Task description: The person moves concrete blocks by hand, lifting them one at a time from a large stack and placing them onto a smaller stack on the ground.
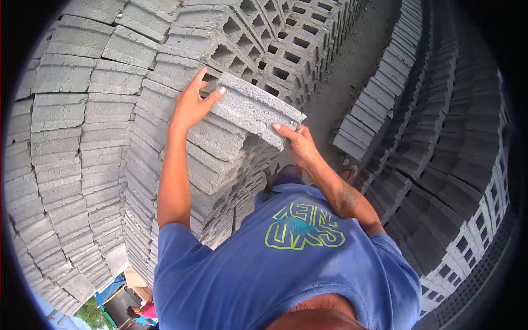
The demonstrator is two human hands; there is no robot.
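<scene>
A grey concrete block lies tilted at the top edge of a stack of similar blocks. My left hand is at the block's left end, fingers apart, with the thumb tip on the block's upper corner. At the right end my right hand grips the block, its thumb on the near face and the other fingers mostly hidden behind. Blocks with open hollow cells show just beyond the held block.
Stacked blocks fill the left side. A low row of blocks and a tall dark stack stand at the right, across a dirt path. Another person is at the bottom left.
</scene>
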